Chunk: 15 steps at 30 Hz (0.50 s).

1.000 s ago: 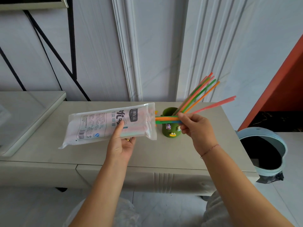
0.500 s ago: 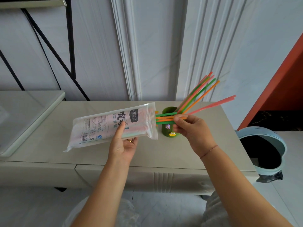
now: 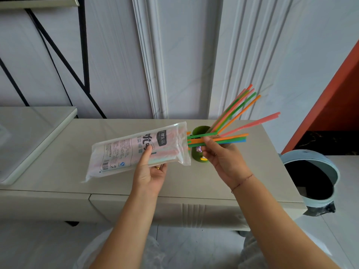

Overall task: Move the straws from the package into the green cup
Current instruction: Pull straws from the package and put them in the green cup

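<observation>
Pale beige stone-look cabinet top (image 3: 242,171): everything happens over it, with the round pale blue waste bin (image 3: 310,154) off its right end.

Clear plastic straw package with printed label (image 3: 126,152): held in the air, tilted, open mouth facing right and just beside the cup. Pink and pale green straws show through the film, so I'd say plenty is left inside.

Left hand (image 3: 149,175): grips the package near its mouth, thumb on top, fingers underneath.

Right hand (image 3: 223,158): pinches a small horizontal bunch of orange, green and blue straws (image 3: 229,137), thumb against fingertips. The bunch's left ends sit at the package mouth; can't tell if they're fully out.

Small green cup with cartoon figures on its side (image 3: 199,131): upright on the cabinet, partly hidden behind the bunch and the right hand.

Fan of orange, green and pink straws (image 3: 237,109): already in the cup, leaning right.

Status: partway. One batch is done, one is in hand and not yet in the cup, and the rest is in the package.
</observation>
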{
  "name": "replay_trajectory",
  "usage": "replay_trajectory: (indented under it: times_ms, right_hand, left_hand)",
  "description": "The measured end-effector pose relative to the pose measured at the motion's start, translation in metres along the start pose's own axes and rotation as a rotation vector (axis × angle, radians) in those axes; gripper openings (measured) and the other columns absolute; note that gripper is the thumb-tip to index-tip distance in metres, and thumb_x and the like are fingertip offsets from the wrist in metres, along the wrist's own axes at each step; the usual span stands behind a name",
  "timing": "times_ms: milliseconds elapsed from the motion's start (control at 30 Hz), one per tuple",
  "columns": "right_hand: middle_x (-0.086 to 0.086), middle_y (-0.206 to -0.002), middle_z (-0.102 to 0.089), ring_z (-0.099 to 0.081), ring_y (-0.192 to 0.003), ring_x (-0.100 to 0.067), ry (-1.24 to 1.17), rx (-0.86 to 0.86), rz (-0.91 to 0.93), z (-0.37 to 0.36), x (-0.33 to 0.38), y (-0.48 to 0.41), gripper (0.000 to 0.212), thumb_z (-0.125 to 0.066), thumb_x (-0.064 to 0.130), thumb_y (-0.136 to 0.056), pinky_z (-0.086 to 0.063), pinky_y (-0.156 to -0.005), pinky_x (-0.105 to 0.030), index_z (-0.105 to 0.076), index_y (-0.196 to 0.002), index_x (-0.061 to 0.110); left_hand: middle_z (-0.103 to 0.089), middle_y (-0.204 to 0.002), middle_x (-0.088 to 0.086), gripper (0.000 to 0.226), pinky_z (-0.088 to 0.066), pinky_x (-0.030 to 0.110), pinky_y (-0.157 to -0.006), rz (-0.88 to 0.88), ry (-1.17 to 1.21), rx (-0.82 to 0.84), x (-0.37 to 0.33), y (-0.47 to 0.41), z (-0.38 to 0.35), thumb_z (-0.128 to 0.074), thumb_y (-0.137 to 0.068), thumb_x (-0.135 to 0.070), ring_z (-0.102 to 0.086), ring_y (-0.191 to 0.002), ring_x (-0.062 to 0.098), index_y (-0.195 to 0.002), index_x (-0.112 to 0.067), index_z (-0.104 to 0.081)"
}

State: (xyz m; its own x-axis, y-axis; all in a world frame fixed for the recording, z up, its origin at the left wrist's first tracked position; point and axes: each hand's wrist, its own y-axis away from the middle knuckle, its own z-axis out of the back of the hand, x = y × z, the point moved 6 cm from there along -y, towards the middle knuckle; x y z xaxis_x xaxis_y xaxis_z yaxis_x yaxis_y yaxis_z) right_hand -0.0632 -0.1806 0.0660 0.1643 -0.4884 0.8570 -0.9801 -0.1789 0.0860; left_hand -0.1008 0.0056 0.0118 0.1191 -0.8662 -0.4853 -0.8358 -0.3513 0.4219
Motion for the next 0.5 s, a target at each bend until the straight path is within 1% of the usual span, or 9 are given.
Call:
replay_trajectory:
  times_ms: [133, 200, 300, 400, 500]
  right_hand:
    - [-0.004, -0.068, -0.066, -0.061, -0.056, -0.008, -0.001, -0.063, 0.013, 0.012, 0.009, -0.001, 0.014, -0.059, 0.005, -0.088, -0.052, -0.058, -0.017, -0.066, -0.097, -0.003]
    - [-0.001, -0.065, -0.066, -0.060, -0.056, -0.007, 0.002, -0.093, 0.028, 0.022, 0.017, -0.002, 0.011, -0.060, 0.007, -0.088, -0.052, -0.057, -0.017, -0.067, -0.091, -0.001]
    - [0.000, -0.063, -0.065, -0.060, -0.056, -0.006, -0.015, -0.122, 0.038, 0.030, 0.023, -0.003, 0.011, -0.059, 0.009, -0.089, -0.052, -0.057, -0.017, -0.068, -0.086, 0.004]
    - [-0.003, -0.070, -0.066, -0.059, -0.058, -0.008, -0.024, -0.080, 0.018, 0.023, 0.018, -0.003, 0.014, -0.060, 0.011, -0.088, -0.052, -0.058, -0.018, -0.068, -0.094, 0.001]
    - [-0.004, -0.072, -0.067, -0.059, -0.058, -0.009, -0.032, -0.034, 0.004, 0.011, 0.012, -0.001, 0.022, -0.060, 0.010, -0.087, -0.053, -0.058, -0.018, -0.065, -0.104, -0.004]
  left_hand:
    - [-0.070, -0.098, 0.002, 0.032, -0.057, 0.034, -0.080, -0.003, 0.006, -0.018, -0.009, -0.002, 0.006, -0.071, -0.080, -0.010, -0.069, -0.086, 0.017, -0.108, -0.019, -0.058]
    - [-0.070, -0.097, 0.001, 0.027, -0.057, 0.033, -0.081, -0.005, 0.024, -0.038, -0.017, -0.004, 0.011, -0.071, -0.080, -0.011, -0.068, -0.089, 0.016, -0.103, -0.019, -0.059]
    - [-0.071, -0.098, 0.001, 0.029, -0.057, 0.035, -0.082, -0.006, 0.044, -0.046, -0.021, -0.006, 0.013, -0.073, -0.079, -0.012, -0.069, -0.092, 0.016, -0.104, -0.019, -0.059]
    - [-0.071, -0.099, 0.001, 0.036, -0.058, 0.034, -0.080, -0.001, 0.030, -0.036, -0.014, -0.003, 0.008, -0.073, -0.078, -0.010, -0.072, -0.084, 0.017, -0.110, -0.019, -0.059]
    - [-0.071, -0.101, 0.002, 0.043, -0.056, 0.036, -0.083, 0.005, 0.018, -0.026, -0.004, 0.000, 0.004, -0.072, -0.078, -0.010, -0.070, -0.091, 0.019, -0.116, -0.020, -0.057]
